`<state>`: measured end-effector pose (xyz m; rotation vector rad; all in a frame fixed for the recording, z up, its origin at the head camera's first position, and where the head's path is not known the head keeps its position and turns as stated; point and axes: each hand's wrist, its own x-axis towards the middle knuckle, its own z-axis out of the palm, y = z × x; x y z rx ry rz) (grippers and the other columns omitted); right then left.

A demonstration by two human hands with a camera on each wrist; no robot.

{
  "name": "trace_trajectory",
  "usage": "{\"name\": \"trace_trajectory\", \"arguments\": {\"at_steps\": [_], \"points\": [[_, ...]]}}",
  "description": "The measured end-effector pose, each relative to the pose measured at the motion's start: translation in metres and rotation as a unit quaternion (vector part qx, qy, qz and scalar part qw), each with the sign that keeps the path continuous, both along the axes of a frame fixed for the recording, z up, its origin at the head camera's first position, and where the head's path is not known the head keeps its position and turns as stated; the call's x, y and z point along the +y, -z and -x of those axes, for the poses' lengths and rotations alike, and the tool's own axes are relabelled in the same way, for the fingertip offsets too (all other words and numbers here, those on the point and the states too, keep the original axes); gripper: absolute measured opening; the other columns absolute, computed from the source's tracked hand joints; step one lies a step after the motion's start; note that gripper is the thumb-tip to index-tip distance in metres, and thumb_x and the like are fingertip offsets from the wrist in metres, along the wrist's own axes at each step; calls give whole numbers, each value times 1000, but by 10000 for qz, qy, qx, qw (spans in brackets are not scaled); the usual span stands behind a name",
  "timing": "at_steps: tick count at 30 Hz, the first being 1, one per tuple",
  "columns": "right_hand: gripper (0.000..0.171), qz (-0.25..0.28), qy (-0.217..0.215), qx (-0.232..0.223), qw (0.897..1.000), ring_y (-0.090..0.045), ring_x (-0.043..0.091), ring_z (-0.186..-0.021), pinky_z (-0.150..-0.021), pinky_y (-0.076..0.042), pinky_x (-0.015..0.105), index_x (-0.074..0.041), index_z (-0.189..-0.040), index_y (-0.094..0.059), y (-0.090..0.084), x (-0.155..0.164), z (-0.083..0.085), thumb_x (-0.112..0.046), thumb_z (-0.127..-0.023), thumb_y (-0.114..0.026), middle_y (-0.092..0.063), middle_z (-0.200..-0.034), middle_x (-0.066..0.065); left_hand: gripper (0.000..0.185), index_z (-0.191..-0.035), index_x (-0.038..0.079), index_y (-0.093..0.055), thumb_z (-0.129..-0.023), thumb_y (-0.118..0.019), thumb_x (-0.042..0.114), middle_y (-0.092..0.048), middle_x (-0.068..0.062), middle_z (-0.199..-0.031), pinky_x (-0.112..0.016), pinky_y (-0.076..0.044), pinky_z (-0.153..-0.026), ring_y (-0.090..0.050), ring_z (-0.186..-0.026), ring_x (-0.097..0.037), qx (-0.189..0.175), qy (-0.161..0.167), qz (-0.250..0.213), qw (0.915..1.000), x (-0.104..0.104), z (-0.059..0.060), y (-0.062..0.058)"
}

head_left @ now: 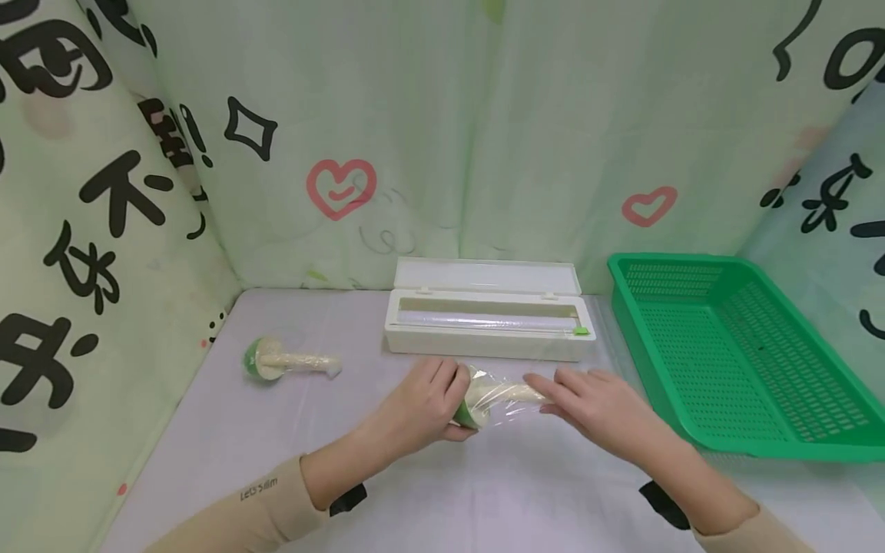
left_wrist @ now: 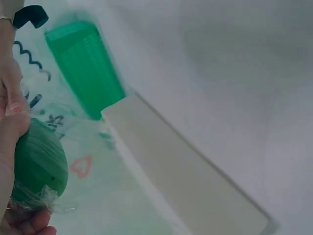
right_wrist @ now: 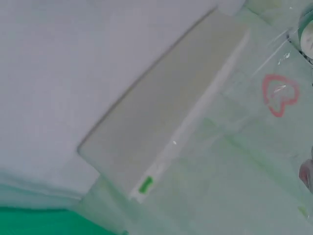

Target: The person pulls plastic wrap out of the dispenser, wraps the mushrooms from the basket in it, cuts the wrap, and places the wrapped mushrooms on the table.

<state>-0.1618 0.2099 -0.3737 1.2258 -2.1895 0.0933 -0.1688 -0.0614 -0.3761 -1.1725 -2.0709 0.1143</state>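
Observation:
A mushroom-shaped piece with a green cap and pale stem (head_left: pixel 478 393) is covered in clear plastic film (head_left: pixel 508 393) above the table. My left hand (head_left: pixel 430 399) grips it by the cap, thumb and fingers on either side of the rounded green top (left_wrist: pixel 43 159). At the stem end, my right hand (head_left: pixel 600 408) pinches the film and stem between thumb and fingers. In the right wrist view only a slice of the wrapped piece shows at the right edge. Behind the hands stands a white cling film dispenser (head_left: pixel 484 342), lid up, with a film roll (head_left: pixel 484 319) inside.
A second wrapped green-capped mushroom piece (head_left: pixel 293 361) lies on its side at the table's left. On the right stands a green plastic basket (head_left: pixel 650 361), close beside the dispenser. A printed curtain (head_left: pixel 484 153) closes off the back and sides of the white-covered table (head_left: pixel 207 453).

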Motion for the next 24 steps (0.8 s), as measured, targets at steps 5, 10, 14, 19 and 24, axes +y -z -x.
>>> {"name": "trace_trajectory", "arguments": {"at_steps": [5,10,14,19,24], "points": [[42,249,-53,-205,9995,-13,2,-52,-42,-21,12,-15,-111,-59,39,-4,-10,-41,-98,-29,-38,-71,-7,74,-97,2,-53,-62,-68,64,-51,-4,-81,-25,-43,-64,-46,-68,-14,-459,-33,34,9989,-2,-6,36],[43,219,107,-657,9975,-13,1,-52,-42,-22,13,-16,-112,-58,70,-4,-12,-41,-98,-26,-38,-73,-8,72,-99,5,-51,-63,-65,67,-50,-3,-84,-25,-42,-65,-46,-71,-14,-586,-213,209,9978,-2,-5,63],[39,28,234,-1180,9927,-13,0,-50,-41,-22,14,-17,-115,-54,86,-2,-11,-41,-97,-29,-38,-75,-7,69,-102,8,-50,-68,-60,67,-49,-2,-89,-25,-41,-67,-47,-75,-15,-751,-469,527,9947,0,-2,82],[29,-182,290,-1633,9860,-16,1,-49,-40,-23,15,-16,-117,-51,100,0,-6,-30,-92,-51,-37,-78,-6,65,-105,9,-48,-75,-55,66,-48,-1,-91,-25,-39,-68,-46,-77,-14,-1130,-651,844,9879,5,2,98],[42,-343,363,-1871,9811,-20,2,-48,-39,-25,16,-14,-118,-50,104,-1,-3,-16,-79,-67,-37,-79,-5,66,-109,8,-49,-77,-53,65,-49,-2,-93,-25,-41,-70,-47,-80,-14,-1380,-784,832,9838,7,6,103]]}}
